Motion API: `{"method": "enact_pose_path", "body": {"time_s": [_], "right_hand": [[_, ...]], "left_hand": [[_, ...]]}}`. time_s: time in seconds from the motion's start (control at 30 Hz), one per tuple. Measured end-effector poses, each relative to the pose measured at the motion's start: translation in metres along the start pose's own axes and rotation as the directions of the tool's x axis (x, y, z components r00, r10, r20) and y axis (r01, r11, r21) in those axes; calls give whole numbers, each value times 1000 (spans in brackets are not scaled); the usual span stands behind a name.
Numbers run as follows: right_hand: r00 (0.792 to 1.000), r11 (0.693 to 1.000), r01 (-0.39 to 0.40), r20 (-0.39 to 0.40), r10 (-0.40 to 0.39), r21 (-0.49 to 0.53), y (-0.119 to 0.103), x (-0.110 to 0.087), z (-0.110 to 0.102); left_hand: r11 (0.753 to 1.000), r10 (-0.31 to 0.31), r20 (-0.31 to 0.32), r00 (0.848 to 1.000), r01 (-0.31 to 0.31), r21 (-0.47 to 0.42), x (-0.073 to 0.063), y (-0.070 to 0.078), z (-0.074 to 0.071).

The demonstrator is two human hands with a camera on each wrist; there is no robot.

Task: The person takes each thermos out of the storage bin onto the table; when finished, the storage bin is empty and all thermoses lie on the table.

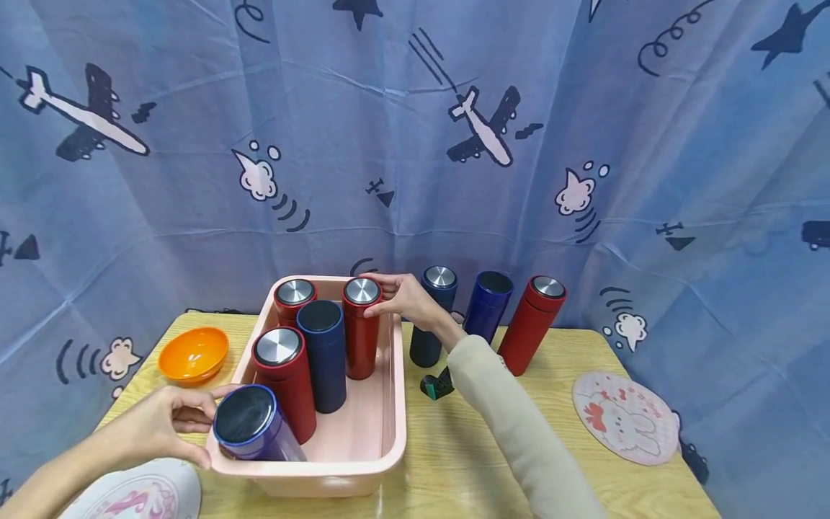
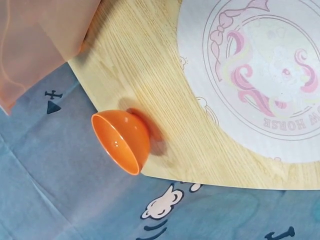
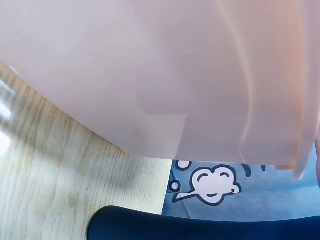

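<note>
Fingers (image 1: 391,280) of the right hand (image 1: 415,299) clamp the top of a silver-lidded red cylindrical bottle (image 1: 361,346); the left hand (image 1: 152,422) curves beside a purple-blue cylindrical bottle (image 1: 282,441), its grip unclear. On the pale wood-grain worktop (image 1: 454,447) stands a pale pink rectangular plastic tub (image 1: 318,484), containing both bottles, near an orange round glossy bowl (image 1: 193,355).

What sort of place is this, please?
Probably a curtained indoor work corner: a blue airplane-patterned fabric curtain hangs behind a pale wooden-looking table bearing a pink rectangular plastic bin.
</note>
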State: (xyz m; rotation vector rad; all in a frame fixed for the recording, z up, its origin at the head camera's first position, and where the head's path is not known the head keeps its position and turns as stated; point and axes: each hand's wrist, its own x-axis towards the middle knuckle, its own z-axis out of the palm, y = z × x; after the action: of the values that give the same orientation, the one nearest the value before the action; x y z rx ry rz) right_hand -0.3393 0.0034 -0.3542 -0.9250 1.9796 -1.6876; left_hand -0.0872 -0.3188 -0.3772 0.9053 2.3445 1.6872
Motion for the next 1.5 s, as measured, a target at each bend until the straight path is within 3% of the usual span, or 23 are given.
{"method": "enact_pose_path", "body": {"time_s": [0.4, 0.8, 1.17, 1.5], "right_hand": [[1000, 998, 26, -4, -25, 57, -18, -14, 0], [1000, 999, 3, -26, -2, 34, -37, -28, 2], [997, 998, 40, -64, -36, 55, -68, -45, -5], [996, 997, 55, -77, -51, 51, -101, -53, -8]], "left_hand": [[1000, 16, -1, 1000, -16, 12, -1, 0, -4], [1000, 3, -1, 1000, -3, 11, -2, 0, -3], [998, 50, 18, 999, -49, -35, -1, -3, 0], [1000, 23, 9, 1000, -23, -10, -1, -2, 1]]}}
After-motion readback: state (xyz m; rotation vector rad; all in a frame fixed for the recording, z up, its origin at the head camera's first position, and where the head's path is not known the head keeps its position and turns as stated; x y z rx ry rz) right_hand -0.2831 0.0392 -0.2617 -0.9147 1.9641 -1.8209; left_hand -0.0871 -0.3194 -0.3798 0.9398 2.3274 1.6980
